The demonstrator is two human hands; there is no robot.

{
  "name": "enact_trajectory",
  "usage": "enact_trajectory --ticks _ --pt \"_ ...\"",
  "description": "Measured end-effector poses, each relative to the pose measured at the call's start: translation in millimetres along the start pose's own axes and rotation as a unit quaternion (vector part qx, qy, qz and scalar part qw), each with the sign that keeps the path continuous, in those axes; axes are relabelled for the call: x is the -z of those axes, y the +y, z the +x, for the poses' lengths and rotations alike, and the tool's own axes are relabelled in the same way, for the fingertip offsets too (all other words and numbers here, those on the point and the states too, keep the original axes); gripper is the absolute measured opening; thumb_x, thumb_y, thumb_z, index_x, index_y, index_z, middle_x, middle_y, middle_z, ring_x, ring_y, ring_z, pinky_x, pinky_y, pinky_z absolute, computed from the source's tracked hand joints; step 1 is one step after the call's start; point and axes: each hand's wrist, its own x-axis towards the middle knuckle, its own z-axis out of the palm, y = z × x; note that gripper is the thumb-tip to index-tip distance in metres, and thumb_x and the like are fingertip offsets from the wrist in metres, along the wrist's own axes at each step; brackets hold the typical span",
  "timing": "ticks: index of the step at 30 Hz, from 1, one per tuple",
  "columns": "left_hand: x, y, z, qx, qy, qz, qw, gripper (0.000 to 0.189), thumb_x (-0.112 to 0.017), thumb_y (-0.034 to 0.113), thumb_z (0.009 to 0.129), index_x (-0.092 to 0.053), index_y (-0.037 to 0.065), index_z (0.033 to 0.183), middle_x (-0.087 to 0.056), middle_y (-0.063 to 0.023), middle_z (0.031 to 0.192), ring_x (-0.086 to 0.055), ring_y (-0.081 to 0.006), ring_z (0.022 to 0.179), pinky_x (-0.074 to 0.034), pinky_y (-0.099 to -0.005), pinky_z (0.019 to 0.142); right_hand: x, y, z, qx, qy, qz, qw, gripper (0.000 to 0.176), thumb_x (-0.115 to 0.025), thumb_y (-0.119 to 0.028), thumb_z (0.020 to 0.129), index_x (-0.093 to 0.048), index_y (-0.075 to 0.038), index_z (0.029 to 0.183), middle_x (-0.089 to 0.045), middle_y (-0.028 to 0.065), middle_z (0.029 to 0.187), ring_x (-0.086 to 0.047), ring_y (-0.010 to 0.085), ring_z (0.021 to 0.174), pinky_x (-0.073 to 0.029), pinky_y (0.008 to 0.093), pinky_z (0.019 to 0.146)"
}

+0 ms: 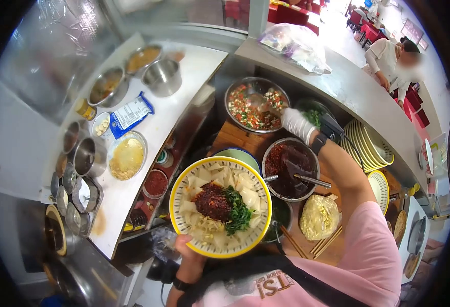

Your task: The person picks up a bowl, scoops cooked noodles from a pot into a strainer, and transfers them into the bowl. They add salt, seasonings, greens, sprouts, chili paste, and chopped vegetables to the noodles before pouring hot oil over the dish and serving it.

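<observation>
My left hand [189, 254] grips the lower left rim of a yellow-edged bowl [174, 204]. The bowl holds wide flat noodles [248, 192], dark red chili [212, 200], chopped greens [238, 210] and pale shredded bits. In a clear glove, my right hand [297, 125] is closed at the right rim of a metal bowl [258, 130] of chopped red, green and white vegetables. A shiny metal spoon [258, 101] lies in that mix, its handle end mostly hidden by my fingers. Below my right forearm stands a bowl of dark red chili oil [278, 163] with a spoon handle [312, 180] across its rim.
Stacked bowls [363, 146] stand at right, near a bag of yellowish food [319, 217] and chopsticks [327, 241]. On the white counter [184, 107] at left are metal pots [162, 77], a blue packet [132, 115] and several cups. Beyond the ledge, another person [391, 64] leans over.
</observation>
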Motion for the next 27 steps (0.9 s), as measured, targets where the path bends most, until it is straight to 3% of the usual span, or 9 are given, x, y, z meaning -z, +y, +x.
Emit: enact_trajectory --ticks 2,5,9,12,17,19,21,26,27 --pt "-4.3 -0.5 -2.1 -0.003 -0.004 -0.008 1.000 0.078 -0.044 0.028 0.055 -0.029 0.000 0.126 -0.042 -0.0191 0.120 -0.043 -0.0348 0.109 -0.035 -0.0434 0.095 -31.4 9.7 10.3 -0.053 0.078 0.161 0.983 0.013 -0.050 -0.010 0.077 -0.059 -0.006 0.068 -0.055 0.0062 0.053 -0.051 0.0210 0.043 -0.042 0.0319 0.040" --pt "-4.3 0.3 -3.4 0.004 -0.009 0.006 1.000 0.077 -0.044 0.028 0.055 -0.029 0.000 0.126 -0.042 -0.0189 0.119 -0.043 -0.0347 0.109 -0.034 -0.0435 0.095 59.0 -37.1 -15.1 -0.371 -0.131 0.682 0.616 0.013 -0.046 -0.014 0.081 -0.056 -0.006 0.077 -0.041 -0.0036 0.047 -0.034 0.0086 0.034 -0.027 0.0245 0.030" --pt "-6.1 1.1 -1.7 -0.010 0.002 0.012 1.000 0.077 -0.045 0.026 0.055 -0.030 0.000 0.125 -0.043 -0.0188 0.119 -0.043 -0.0347 0.108 -0.034 -0.0431 0.095 39.0 -21.5 -31.2 -0.354 -0.153 0.788 0.480 0.013 -0.044 -0.014 0.082 -0.047 -0.010 0.071 -0.036 -0.0046 0.046 -0.025 0.0079 0.033 -0.021 0.0224 0.030" --pt "-11.5 3.1 6.7 -0.006 -0.009 -0.031 0.999 0.075 -0.046 0.023 0.055 -0.032 0.000 0.125 -0.044 -0.0184 0.118 -0.044 -0.0344 0.108 -0.034 -0.0428 0.096 47.9 -19.0 -48.6 -0.368 -0.111 0.796 0.468 0.015 -0.046 -0.014 0.082 -0.054 -0.002 0.087 -0.035 -0.0055 0.046 -0.026 0.0059 0.033 -0.023 0.0213 0.029" --pt "-28.5 10.6 41.9 0.027 -0.010 -0.037 0.999 0.071 -0.047 0.016 0.055 -0.034 -0.001 0.123 -0.045 -0.0182 0.118 -0.044 -0.0350 0.110 -0.033 -0.0437 0.097 72.8 -12.9 -79.8 -0.357 -0.033 0.770 0.528 0.017 -0.043 -0.012 0.082 -0.041 -0.012 0.066 -0.036 -0.0046 0.047 -0.026 0.0080 0.034 -0.021 0.0229 0.032" --pt "-39.1 10.6 56.7 0.013 -0.069 -0.055 0.996 0.069 -0.047 0.015 0.058 -0.034 -0.002 0.123 -0.045 -0.0183 0.118 -0.044 -0.0345 0.109 -0.034 -0.0436 0.097 100.9 -14.2 -102.0 -0.296 -0.040 0.785 0.542 0.010 -0.043 -0.012 0.084 -0.049 -0.008 0.077 -0.036 -0.0059 0.048 -0.028 0.0071 0.034 -0.022 0.0224 0.032" --pt "-39.9 9.3 77.5 0.037 -0.092 -0.043 0.994 0.065 -0.046 0.013 0.061 -0.033 -0.002 0.123 -0.045 -0.0189 0.118 -0.045 -0.0329 0.109 -0.035 -0.0427 0.096 141.4 -28.4 -133.4 -0.254 -0.015 0.756 0.603 0.021 -0.044 -0.013 0.086 -0.051 -0.002 0.102 -0.033 -0.0088 0.049 -0.027 0.0023 0.035 -0.021 0.0161 0.032" --pt "-48.5 2.9 87.4 0.032 -0.122 -0.069 0.990 0.065 -0.047 0.013 0.059 -0.034 -0.003 0.121 -0.046 -0.0197 0.117 -0.046 -0.0339 0.107 -0.036 -0.0434 0.095 190.0 -63.6 -176.6 -0.137 0.030 0.606 0.783 0.021 -0.046 -0.012 0.086 -0.054 0.001 0.101 -0.040 -0.0056 0.054 -0.035 0.0029 0.045 -0.028 0.0187 0.041" --pt "-48.5 1.7 87.7 0.041 -0.116 -0.064 0.990 0.066 -0.047 0.015 0.058 -0.035 -0.002 0.121 -0.047 -0.0198 0.116 -0.046 -0.0347 0.106 -0.037 -0.0444 0.093 197.0 -71.5 -180.8 -0.088 0.094 0.460 0.878 0.020 -0.047 -0.012 0.085 -0.054 0.003 0.098 -0.056 0.0109 0.069 -0.052 0.0153 0.057 -0.040 0.0277 0.053"
